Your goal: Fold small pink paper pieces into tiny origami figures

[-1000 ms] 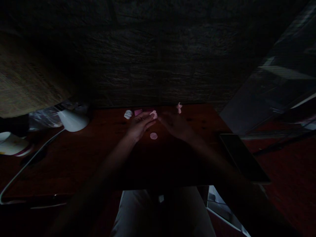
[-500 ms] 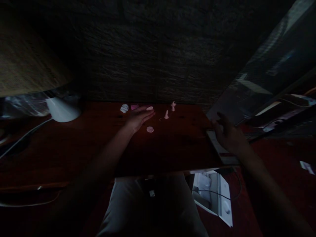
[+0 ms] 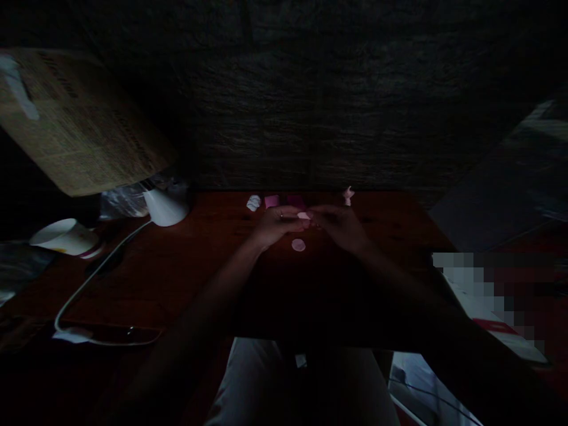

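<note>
In the dim head view, my left hand (image 3: 276, 225) and my right hand (image 3: 338, 226) meet over the wooden table. Their fingertips pinch a small pale pink piece (image 3: 303, 216) that looks like modelling clay. Just below them, a flat round pink disc (image 3: 299, 245) lies on the tabletop. Behind my right hand stands a small pink shaped piece (image 3: 348, 194). Beyond my left hand are a pink square piece (image 3: 272, 201), a darker magenta one (image 3: 294, 200) and a crumpled white lump (image 3: 254, 203). The fingers partly cover the held piece.
A lamp with a white base (image 3: 165, 207) and a printed paper-like shade (image 3: 89, 127) stands at the left, its cable (image 3: 95, 272) running forward. A paper cup (image 3: 66, 236) lies tilted beside it. A textured wall (image 3: 275, 106) rises behind the wooden table (image 3: 195, 260).
My right hand has come from the table's right side to join my left at the pink piece. My left fingers have gone from flat to pinching. The view has turned left.
</note>
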Demonstrator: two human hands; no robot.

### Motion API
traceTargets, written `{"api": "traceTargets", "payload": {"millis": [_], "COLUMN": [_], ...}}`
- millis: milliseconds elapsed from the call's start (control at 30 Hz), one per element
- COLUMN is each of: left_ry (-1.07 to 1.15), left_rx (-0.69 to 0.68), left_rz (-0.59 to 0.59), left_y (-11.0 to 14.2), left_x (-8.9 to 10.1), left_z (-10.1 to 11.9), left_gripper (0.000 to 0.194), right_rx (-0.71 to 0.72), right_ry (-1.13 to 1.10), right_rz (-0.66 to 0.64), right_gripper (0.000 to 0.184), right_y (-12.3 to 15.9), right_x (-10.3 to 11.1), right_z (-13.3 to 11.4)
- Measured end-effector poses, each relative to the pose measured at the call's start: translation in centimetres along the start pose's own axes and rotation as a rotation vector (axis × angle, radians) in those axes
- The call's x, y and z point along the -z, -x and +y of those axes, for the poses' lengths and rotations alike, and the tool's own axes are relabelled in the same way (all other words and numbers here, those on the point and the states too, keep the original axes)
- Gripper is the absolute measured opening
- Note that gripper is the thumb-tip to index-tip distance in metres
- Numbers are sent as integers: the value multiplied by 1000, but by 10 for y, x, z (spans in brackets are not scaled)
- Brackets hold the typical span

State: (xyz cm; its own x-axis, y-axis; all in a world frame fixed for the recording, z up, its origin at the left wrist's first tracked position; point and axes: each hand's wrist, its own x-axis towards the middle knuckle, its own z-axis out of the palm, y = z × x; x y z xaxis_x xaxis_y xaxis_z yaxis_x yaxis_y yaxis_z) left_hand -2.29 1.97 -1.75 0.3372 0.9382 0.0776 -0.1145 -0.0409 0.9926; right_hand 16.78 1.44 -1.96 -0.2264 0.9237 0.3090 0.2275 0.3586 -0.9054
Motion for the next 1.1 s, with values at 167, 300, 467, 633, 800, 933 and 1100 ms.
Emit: {"api": "traceTargets", "payload": {"millis": [167,300,467,633,800,933,1100], "left_ry": [-3,-20,80,-28,-181,-197,-124], "left_rx": [-17,-33,25,-46,-153,-152,-166], "left_rz": [46,91,109,99,102,92,148], "left_y": [0,-1,-3,-3,-3,-4,-5], "left_x": [-3,-5,-8,-10,-7,-4,-6], "left_z": [0,-3,-5,-6,-6,-5,-6], "left_gripper": [28,30,31,27,33,34,40], "right_rx": [-65,-90,-106,-95,-35,-9,-42], "right_ry": [-111,-237,-222,-207,-238,-271,-261], "right_rz": [60,63,85,128,128,107,142], "right_gripper": [33,35,32,31,34,30,26], "right_y": [4,3,5,3,3,3,3], "right_x": [1,-5,-4,-2,-4,-4,-2], "right_z": [-1,-3,-5,-5,-4,-6,-7]}}
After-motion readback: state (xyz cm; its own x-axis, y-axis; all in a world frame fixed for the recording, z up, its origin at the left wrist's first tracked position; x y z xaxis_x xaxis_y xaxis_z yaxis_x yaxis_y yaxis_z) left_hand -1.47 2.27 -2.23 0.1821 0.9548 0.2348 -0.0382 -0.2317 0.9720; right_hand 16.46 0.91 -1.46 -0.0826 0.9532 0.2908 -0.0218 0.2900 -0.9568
